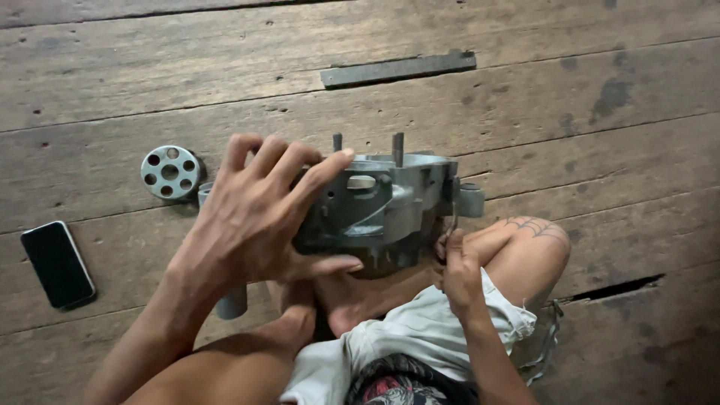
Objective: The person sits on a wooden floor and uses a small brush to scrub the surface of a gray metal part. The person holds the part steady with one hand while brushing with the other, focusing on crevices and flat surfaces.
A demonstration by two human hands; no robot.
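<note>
A grey cast-metal engine casing [390, 206] with two upright studs on top stands on the wooden floor, propped against my feet. My left hand [259, 214] grips its left side, fingers spread over the top edge and thumb underneath. My right hand [459, 268] is at the casing's lower right corner, fingers pinched on something small that I cannot make out. A grey cylinder [231, 301] pokes out below my left wrist.
A round metal disc with several holes [170, 172] lies to the left. A black phone [58, 264] rests at the far left. A flat metal bar [398, 69] lies farther away. A gap in the floorboards [615, 289] opens at the right.
</note>
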